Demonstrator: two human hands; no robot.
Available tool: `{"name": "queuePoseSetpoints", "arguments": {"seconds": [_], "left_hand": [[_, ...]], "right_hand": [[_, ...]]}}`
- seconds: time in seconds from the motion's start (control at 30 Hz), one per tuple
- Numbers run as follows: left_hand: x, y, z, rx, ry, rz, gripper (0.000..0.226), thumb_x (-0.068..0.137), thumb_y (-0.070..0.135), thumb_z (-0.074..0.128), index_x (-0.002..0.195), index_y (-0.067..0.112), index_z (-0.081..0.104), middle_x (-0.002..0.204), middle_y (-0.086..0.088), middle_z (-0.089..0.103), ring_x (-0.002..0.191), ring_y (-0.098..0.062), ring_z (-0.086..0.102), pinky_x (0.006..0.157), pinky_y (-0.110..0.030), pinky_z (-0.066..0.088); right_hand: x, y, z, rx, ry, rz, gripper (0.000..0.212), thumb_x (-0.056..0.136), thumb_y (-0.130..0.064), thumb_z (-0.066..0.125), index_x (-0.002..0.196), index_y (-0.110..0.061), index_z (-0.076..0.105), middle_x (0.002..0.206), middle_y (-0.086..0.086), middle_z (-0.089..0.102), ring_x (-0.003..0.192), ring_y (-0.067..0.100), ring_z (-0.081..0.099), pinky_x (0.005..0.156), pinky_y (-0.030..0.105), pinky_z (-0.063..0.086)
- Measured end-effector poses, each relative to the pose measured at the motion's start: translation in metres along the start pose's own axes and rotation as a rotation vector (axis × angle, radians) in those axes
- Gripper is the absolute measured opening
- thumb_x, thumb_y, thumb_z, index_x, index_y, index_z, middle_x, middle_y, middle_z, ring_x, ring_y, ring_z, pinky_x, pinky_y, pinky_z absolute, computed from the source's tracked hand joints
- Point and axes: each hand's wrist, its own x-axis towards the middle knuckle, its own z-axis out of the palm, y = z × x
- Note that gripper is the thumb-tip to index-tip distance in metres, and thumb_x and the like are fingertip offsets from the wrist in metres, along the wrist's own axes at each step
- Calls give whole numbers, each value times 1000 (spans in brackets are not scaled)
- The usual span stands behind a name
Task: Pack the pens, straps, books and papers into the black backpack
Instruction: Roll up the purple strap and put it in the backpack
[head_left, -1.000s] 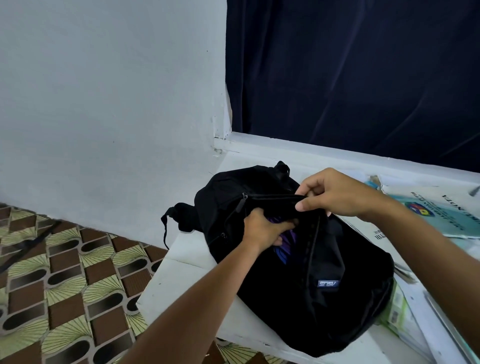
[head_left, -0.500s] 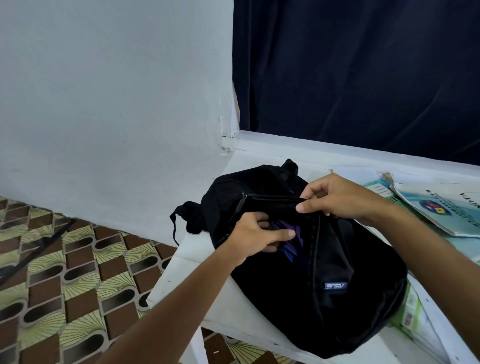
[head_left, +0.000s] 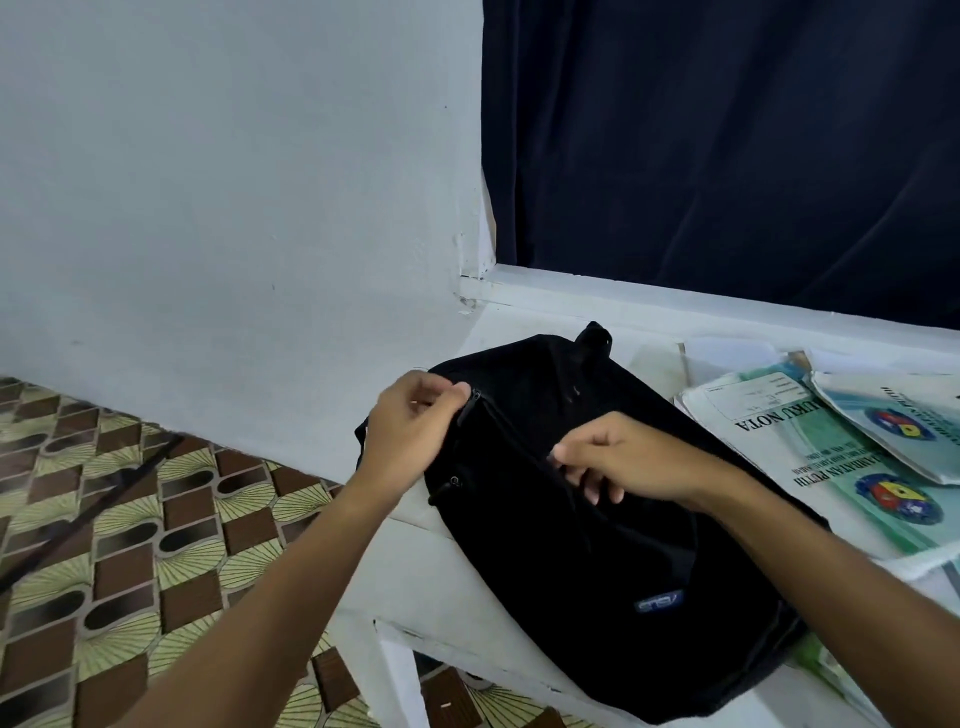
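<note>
The black backpack (head_left: 587, 519) lies flat on the white worktop (head_left: 452, 582), its top handle pointing toward the window ledge and a small blue logo patch (head_left: 658, 603) on the end nearest the person. The left hand (head_left: 410, 421) sits at the bag's far-left corner with thumb and forefinger closed together on the zipper pull (head_left: 475, 393) at the end of a zip line; its other fingers (head_left: 415, 402) are curled loosely into the palm. Along that zip line, to the right of the left fingers, the right hand (head_left: 623, 457) rests on top of the backpack, its fingertips pinching the black fabric beside the seam, the remaining fingers half bent and spread a little. The pocket between the two hands looks drawn shut, though the dark cloth makes the seam hard to follow. A second small zipper pull (head_left: 455, 481) hangs below the left fingers on the side of the bag. Just beyond the right fingers, to their right, books and papers (head_left: 810, 441) lie in an overlapping pile on the worktop: a green-and-white note book printed with large letters and, on top of it, a pale blue cover (head_left: 898, 421) with a round emblem. Some plain white sheets (head_left: 727, 356) sit behind them near the ledge. A dark blue curtain (head_left: 727, 145) hangs behind the worktop, and a patterned tile floor (head_left: 104, 519) spreads out left of the left arm.
</note>
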Motion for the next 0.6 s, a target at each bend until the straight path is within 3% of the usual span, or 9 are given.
{"name": "queuePoseSetpoints", "arguments": {"seconds": [0.07, 0.17, 0.27, 0.33, 0.4, 0.47, 0.5, 0.6], "left_hand": [[-4, -2, 12, 182, -20, 160, 28, 86, 39, 70, 107, 21, 69, 110, 7, 65, 104, -8, 57, 91, -22, 42], [-8, -6, 31, 400, -159, 334, 59, 80, 57, 67, 130, 26, 59, 146, -4, 45, 142, -20, 31, 116, -40, 29], [-8, -15, 42, 758, -289, 314, 76, 79, 67, 63, 143, 32, 45, 163, -5, 10, 151, -27, -5, 120, -56, 6], [-8, -26, 44, 878, -311, 292, 86, 75, 73, 61, 148, 34, 36, 164, -5, -4, 149, -30, -14, 118, -60, 3], [-14, -36, 44, 808, -271, 241, 97, 71, 75, 63, 151, 36, 26, 163, -3, -12, 149, -30, -17, 117, -62, 5], [-26, -45, 46, 681, -213, 156, 103, 70, 72, 67, 153, 39, 17, 163, -1, -16, 148, -29, -19, 117, -62, 8], [-34, -49, 50, 618, -200, 115, 106, 69, 72, 69, 153, 41, 13, 162, 0, -18, 148, -30, -20, 117, -62, 10], [-60, -54, 67, 460, -181, -20, 116, 63, 75, 70, 152, 46, 2, 161, 2, -23, 147, -31, -22, 118, -62, 10]], "right_hand": [[1, 8, 12, -91, -19, -8, 22, 97, -11, 51, 97, -17, 72, 78, -6, 67, 68, 13, 62, 56, 20, 45], [-3, 16, 23, -262, -62, -67, 37, 93, -2, 44, 113, -18, 71, 85, -14, 67, 78, 1, 64, 73, 12, 47], [-12, 17, 16, -189, -42, -119, 39, 90, 4, 44, 106, -17, 73, 81, -13, 68, 77, 0, 66, 71, 12, 47], [-19, 20, 2, -45, 83, -155, 32, 88, 7, 51, 95, -15, 73, 86, -1, 73, 78, 10, 70, 67, 17, 50], [-26, 28, -18, -34, 309, -193, 23, 87, 3, 62, 95, -14, 74, 90, 1, 74, 86, 18, 70, 73, 18, 51], [-32, 45, -41, -165, 477, -164, 23, 85, -12, 71, 107, -18, 71, 104, -6, 71, 103, 15, 64, 84, 11, 44], [-34, 58, -52, -241, 502, -105, 33, 85, -22, 74, 117, -22, 67, 116, -6, 66, 115, 14, 57, 92, 12, 39], [-39, 97, -76, -323, 410, 146, 71, 80, -52, 71, 143, -31, 44, 148, -2, 42, 139, 20, 34, 111, 35, 29]]}}
